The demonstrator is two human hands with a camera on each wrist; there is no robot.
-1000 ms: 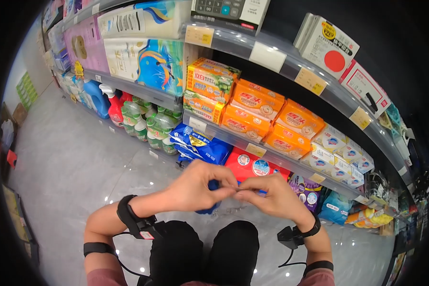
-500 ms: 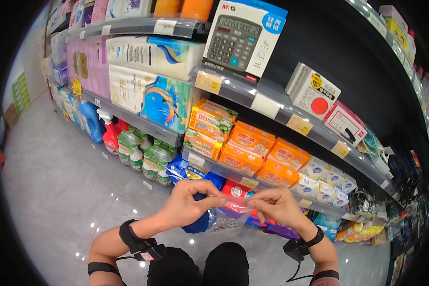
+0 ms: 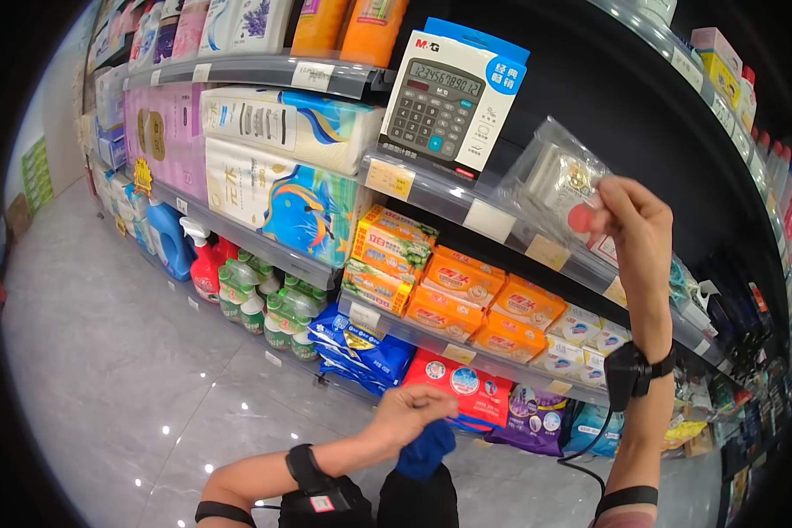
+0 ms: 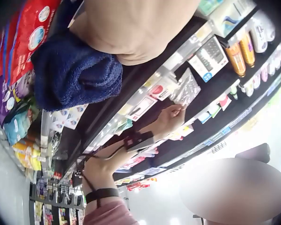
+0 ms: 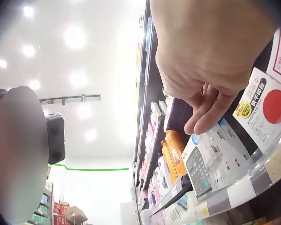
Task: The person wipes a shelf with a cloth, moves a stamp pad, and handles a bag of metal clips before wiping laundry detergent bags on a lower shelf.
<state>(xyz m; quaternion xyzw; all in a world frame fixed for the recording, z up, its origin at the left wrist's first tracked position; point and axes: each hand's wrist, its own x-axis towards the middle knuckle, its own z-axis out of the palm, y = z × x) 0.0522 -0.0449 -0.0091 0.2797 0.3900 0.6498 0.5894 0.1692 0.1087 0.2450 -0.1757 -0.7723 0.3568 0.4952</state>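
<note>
We record one main change: half a second ago both hands pinched the clear plastic bag low in front of the knees; now the right hand alone holds it raised before the shelf that carries the calculator box. We judge that the work has passed from two-handed handling to one-handed positioning, with the left hand released from the bag. The right fingers are closed in a pinch on the bag's edge; the left fingers are curled, with the blue cloth hanging from them. We cannot tell whether the bag contains anything. In the head view it overlaps the red-dot box. Legible markings: "M&G" and, in a blue circle, "经典畅销" on the calculator box; "快干印台" on the red-dot box; "立白" on the orange-yellow pack below. We cannot read the price-tag figures.
</note>
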